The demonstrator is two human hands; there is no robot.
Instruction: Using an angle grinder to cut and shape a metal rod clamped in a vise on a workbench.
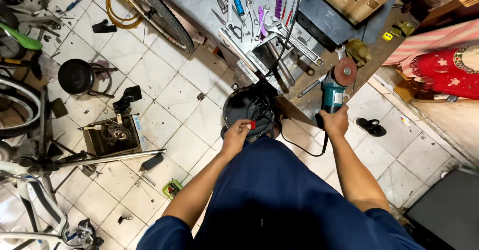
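Observation:
My right hand [335, 122] grips the body of a teal angle grinder [333, 93] whose reddish disc [345, 71] points toward the workbench. Its black cord [304, 150] loops down past my arm. My left hand [237, 133] pinches a small red piece [252, 125] at the near rim of a black round bucket [249, 105] that stands on the tiled floor between my hands. My legs in dark blue trousers fill the lower middle of the view.
A workbench [299, 55] ahead carries several wrenches [292, 38] and pliers. A bicycle wheel [164, 15] leans to its left. A black pot [76, 76], a tray of parts [111, 135], a metal bar [115, 158] and a sandal [370, 127] lie on the floor.

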